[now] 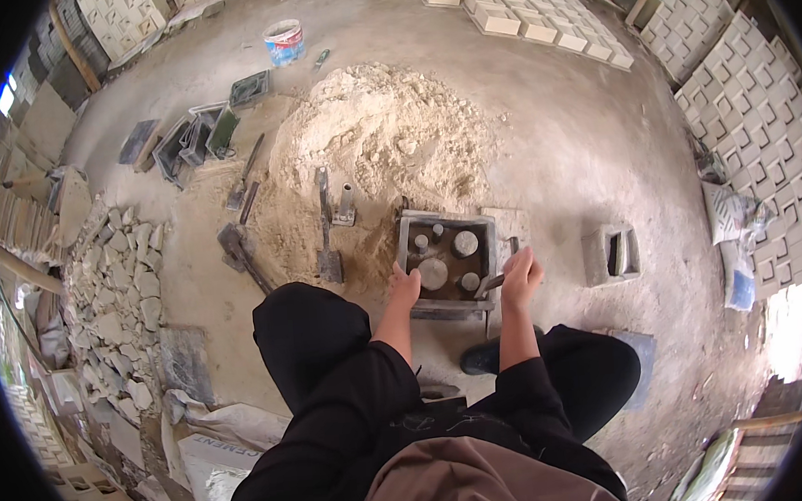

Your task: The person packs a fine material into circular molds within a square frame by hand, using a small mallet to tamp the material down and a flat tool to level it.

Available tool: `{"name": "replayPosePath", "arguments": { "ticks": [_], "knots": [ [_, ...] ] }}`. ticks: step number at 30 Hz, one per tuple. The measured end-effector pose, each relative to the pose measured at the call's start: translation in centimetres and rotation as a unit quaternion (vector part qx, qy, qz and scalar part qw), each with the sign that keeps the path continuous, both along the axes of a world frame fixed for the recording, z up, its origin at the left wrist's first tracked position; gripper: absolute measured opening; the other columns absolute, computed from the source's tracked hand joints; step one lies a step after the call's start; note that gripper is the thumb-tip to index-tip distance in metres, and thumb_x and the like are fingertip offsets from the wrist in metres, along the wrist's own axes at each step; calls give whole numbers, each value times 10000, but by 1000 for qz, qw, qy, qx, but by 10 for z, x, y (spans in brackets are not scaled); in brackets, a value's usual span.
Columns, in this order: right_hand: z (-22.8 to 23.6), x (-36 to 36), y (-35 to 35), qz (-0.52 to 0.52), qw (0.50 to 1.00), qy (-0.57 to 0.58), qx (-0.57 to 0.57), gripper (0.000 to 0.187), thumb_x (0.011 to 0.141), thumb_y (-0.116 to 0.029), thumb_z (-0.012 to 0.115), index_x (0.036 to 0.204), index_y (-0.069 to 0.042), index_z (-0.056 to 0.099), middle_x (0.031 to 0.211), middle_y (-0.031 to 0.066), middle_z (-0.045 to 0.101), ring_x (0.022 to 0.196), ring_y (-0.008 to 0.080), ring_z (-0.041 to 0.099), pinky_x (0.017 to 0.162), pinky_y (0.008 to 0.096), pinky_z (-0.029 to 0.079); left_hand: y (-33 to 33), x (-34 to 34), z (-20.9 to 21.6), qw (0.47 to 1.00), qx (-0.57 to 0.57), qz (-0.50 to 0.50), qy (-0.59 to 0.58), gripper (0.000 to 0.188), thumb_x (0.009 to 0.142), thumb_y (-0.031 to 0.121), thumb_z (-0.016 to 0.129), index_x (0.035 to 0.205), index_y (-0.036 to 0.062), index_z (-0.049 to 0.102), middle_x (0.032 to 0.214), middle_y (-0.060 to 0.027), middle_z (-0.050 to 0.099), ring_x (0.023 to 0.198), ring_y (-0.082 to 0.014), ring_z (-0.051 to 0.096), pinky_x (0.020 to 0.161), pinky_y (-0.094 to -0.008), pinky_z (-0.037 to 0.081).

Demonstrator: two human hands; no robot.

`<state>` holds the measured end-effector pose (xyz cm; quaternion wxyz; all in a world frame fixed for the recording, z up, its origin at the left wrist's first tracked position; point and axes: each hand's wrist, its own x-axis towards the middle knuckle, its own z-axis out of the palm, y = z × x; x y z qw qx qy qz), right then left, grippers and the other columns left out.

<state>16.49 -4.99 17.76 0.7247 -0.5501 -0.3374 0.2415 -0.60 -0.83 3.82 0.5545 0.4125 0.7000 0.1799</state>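
On the floor between my feet lies a square mould (450, 306) with a grey frame. Several round pegs of differing width stand up inside it from a dark brown bottom. My left hand (403, 287) is closed on the mould's near left rim, its thumb toward the inside. At the right near corner, my right hand (520, 280) makes a fist round a dark, narrow hand tool (492, 284), whose end points at the mould's rim. The tool's full shape is hidden by the fist. A flat pale board (510, 224) lies against the mould's right side.
A heap of pale sand (384, 127) rises beyond the mould, with a shovel (329, 255) at its near edge. Broken stones (115, 305) lie left, a hollow block (611, 254) right. A bucket (285, 43) and rows of blocks (534, 22) stand farther off.
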Motion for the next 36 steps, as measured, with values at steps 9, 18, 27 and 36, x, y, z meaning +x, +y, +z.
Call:
{"name": "replayPosePath", "arguments": {
  "ticks": [9, 18, 27, 36],
  "knots": [
    [-24, 17, -30, 150, 962, -144, -175, 459, 853, -242, 561, 465, -23, 450, 411, -60, 355, 399, 24, 309, 379, 239, 209, -14, 0, 2, 999, 29, 27, -27, 644, 819, 338, 347, 1318, -50, 223, 1313, -283, 304, 1228, -390, 293, 1013, -408, 238],
    [-33, -9, -32, 130, 972, -181, -71, 423, 873, -189, 520, 509, 0, 414, 440, -16, 269, 444, 44, 236, 388, 277, 185, -35, -2, -10, 999, -37, 5, -37, 668, 810, 371, 381, 1292, -76, 260, 1311, -275, 318, 1241, -366, 292, 1022, -374, 220],
    [-31, -16, -29, 160, 962, -197, -103, 403, 886, -197, 502, 524, -38, 427, 481, -53, 364, 482, 33, 313, 419, 235, 246, -28, 1, 72, 978, -54, 47, -195, 603, 832, 375, 396, 1325, 51, 276, 1390, -144, 244, 1290, -239, 212, 1018, -370, 168],
    [-11, 9, -34, 348, 926, -89, -119, 278, 842, -131, 489, 607, 1, 419, 581, 15, 430, 566, 83, 376, 502, 273, 294, -29, -13, 48, 976, -88, 105, -170, 537, 840, 351, 408, 1261, 23, 352, 1264, -145, 392, 1128, -242, 393, 942, -351, 288]
  ]
}}
